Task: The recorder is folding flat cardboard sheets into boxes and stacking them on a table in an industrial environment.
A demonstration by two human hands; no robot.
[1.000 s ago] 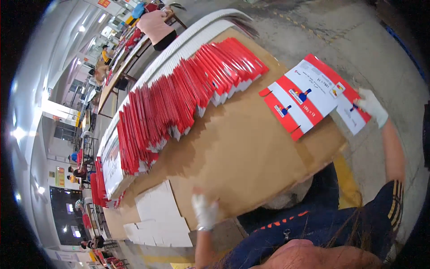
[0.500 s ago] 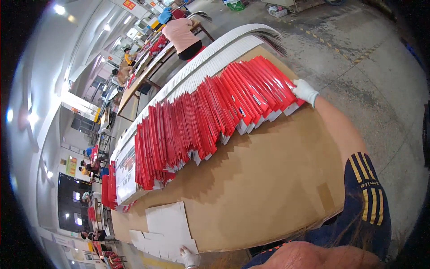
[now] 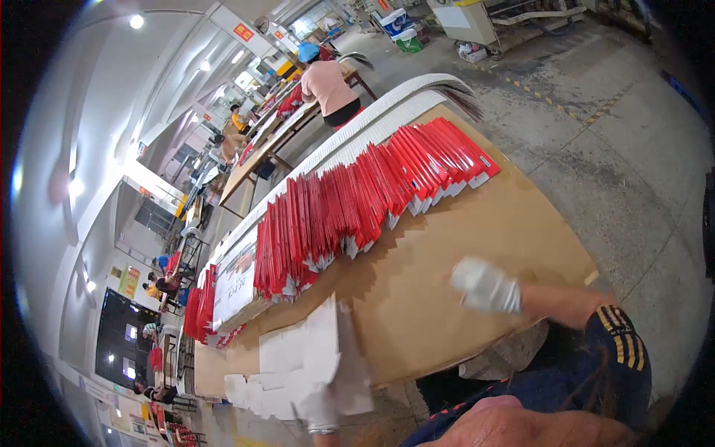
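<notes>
Sheets of white card shift at the left hand, while the right hand has come away from the row of flat red packages.
Half a second ago the right hand was touching the row's right end; now, gloved in white and blurred, it is above the bare brown surface, with nothing visible in its fingers, though how far they are curled can't be made out. The red packages lean together along the far side, just beside a white printed stack. At the near left, one white sheet looks raised off the others, its edge smeared by motion; the left hand blurs into it, so its grip can't be judged. The work seems to have passed from row to sheets.
</notes>
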